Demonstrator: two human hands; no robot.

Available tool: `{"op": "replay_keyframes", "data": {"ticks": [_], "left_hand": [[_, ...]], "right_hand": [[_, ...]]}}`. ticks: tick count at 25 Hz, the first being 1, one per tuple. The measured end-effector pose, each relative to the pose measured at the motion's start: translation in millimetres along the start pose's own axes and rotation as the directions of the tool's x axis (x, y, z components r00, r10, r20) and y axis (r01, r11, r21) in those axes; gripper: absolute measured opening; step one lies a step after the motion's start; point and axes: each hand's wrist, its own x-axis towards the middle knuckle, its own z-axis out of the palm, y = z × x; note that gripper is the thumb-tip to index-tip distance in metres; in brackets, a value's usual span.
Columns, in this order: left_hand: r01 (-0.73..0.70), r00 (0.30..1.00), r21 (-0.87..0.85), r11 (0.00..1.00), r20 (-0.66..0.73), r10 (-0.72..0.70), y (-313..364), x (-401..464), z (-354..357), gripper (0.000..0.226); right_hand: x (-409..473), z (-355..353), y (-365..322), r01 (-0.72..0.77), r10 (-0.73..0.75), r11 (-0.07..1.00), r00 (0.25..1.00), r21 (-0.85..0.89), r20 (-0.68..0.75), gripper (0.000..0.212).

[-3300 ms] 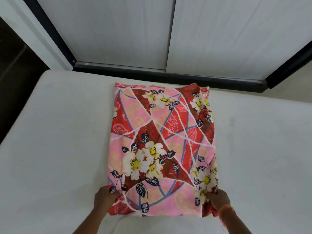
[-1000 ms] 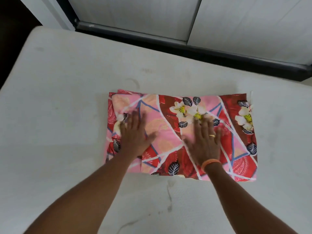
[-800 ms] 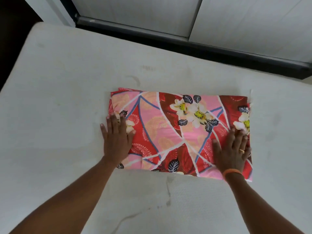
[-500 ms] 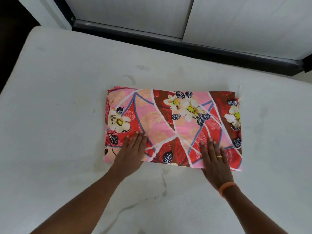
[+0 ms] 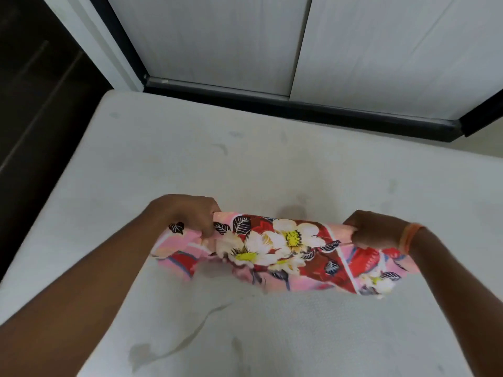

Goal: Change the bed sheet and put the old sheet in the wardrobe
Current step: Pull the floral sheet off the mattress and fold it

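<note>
1. The left hand point(image 5: 187, 213) is seen with its fingers curled over the left end of the folded floral bed sheet point(image 5: 283, 251), so this end is gripped firmly from above.
2. Between the two grips, the sheet is held as a thick folded bundle just above the bare white mattress point(image 5: 245, 164). Its lower layers hang below the grips, and whether they touch the mattress cannot be told.
3. The right hand point(image 5: 377, 232), with an orange band point(image 5: 408, 238) at the wrist, is closed round the right end of the bundle in the same way.
4. Beyond both grips, the pale sliding doors point(image 5: 272, 44) are seen, perhaps the wardrobe.
5. A risk is judged here: only the upper edge appears to be gripped, so the loose lower layers could slip out and the fold could open while it is carried.
6. If one grip is released to open a door, the bundle may sag on that side and fall.
</note>
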Motion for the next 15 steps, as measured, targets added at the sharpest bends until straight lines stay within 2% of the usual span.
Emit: {"op": "replay_keyframes", "data": {"ticks": [3, 5, 6, 7, 8, 9, 10, 11, 13, 15], "left_hand": [[-0.010, 1.000, -0.050, 0.999, 0.003, 0.010, -4.3, 0.7, 4.7, 0.017], [0.009, 0.992, -0.042, 0.999, -0.125, -0.014, -10.8, 22.9, 23.0, 0.018], [0.055, 0.966, 0.021, 0.998, -0.254, -0.048, -16.9, 35.9, 37.7, 0.023], [0.138, 0.897, 0.084, 0.987, -0.433, -0.088, -24.2, 48.9, 55.0, 0.034], [0.215, 0.785, 0.083, 0.973, -0.607, -0.121, -33.0, 61.4, 75.5, 0.043], [0.251, 0.678, 0.011, 0.968, -0.716, -0.168, -40.6, 71.0, 98.6, 0.050], [0.257, 0.606, -0.118, 0.959, -0.753, -0.256, -46.9, 79.1, 122.9, 0.058], [0.268, 0.568, -0.284, 0.921, -0.725, -0.389, -52.2, 85.6, 146.9, 0.069], [0.303, 0.526, -0.583, 0.754, -0.557, -0.643, -59.6, 90.0, 187.0, 0.082], [0.325, 0.464, -0.709, 0.626, -0.458, -0.759, -71.6, 91.5, 216.8, 0.070]], "right_hand": [[14.9, -7.8, 6.8, -0.083, 0.085, 0.993, 0.996, -0.087, 0.014, 0.022], [47.3, 9.3, 16.4, -0.162, 0.152, 0.981, 0.984, -0.108, -0.093, 0.014], [65.6, 26.0, 20.0, -0.201, 0.180, 0.976, 0.963, -0.089, -0.198, 0.009], [81.4, 46.4, 21.0, -0.239, 0.199, 0.968, 0.914, -0.073, -0.353, 0.015], [93.6, 72.1, 18.8, -0.245, 0.190, 0.968, 0.848, -0.047, -0.494, 0.030], [103.6, 101.9, 11.6, -0.202, 0.158, 0.979, 0.798, -0.011, -0.582, 0.045], [111.3, 132.9, -0.9, -0.133, 0.113, 0.991, 0.782, 0.013, -0.613, 0.059], [116.3, 162.0, -18.6, -0.073, 0.063, 0.997, 0.797, 0.007, -0.601, 0.072], [122.5, 211.6, -51.1, -0.008, -0.061, 0.993, 0.817, -0.116, -0.574, 0.081], [126.3, 249.9, -75.9, 0.030, -0.132, 0.983, 0.805, -0.183, -0.578, 0.080]]}}
